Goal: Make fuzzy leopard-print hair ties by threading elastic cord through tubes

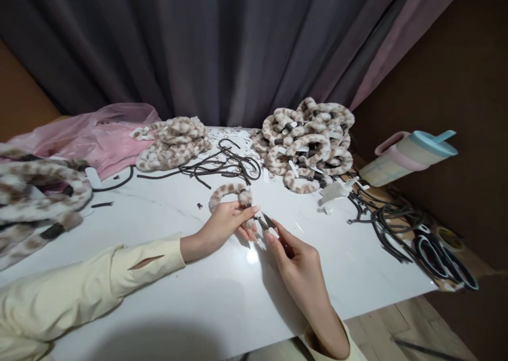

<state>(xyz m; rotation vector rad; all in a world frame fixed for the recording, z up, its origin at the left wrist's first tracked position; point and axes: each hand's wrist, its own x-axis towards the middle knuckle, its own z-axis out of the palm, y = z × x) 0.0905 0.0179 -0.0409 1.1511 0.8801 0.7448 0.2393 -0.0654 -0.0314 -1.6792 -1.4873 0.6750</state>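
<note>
My left hand (227, 224) pinches a small spotted plush ring (223, 192), white with brown patches, at its dark band. My right hand (299, 258) is closed around small dark-bladed thread snips (268, 222). The blades point at the band, close to my left fingertips; whether they touch it I cannot tell. White slips show beside the fingers. Both hands are just above the white table (190, 297).
A heap of plush rings (307, 138) lies at the back right, plush strips (178, 138) at the back left. Dark cords (222, 165) lie between them. At the right are a white dispenser (335, 191), a tumbler (405, 157) and scissors (432, 258). A pink bag (99, 133) lies left.
</note>
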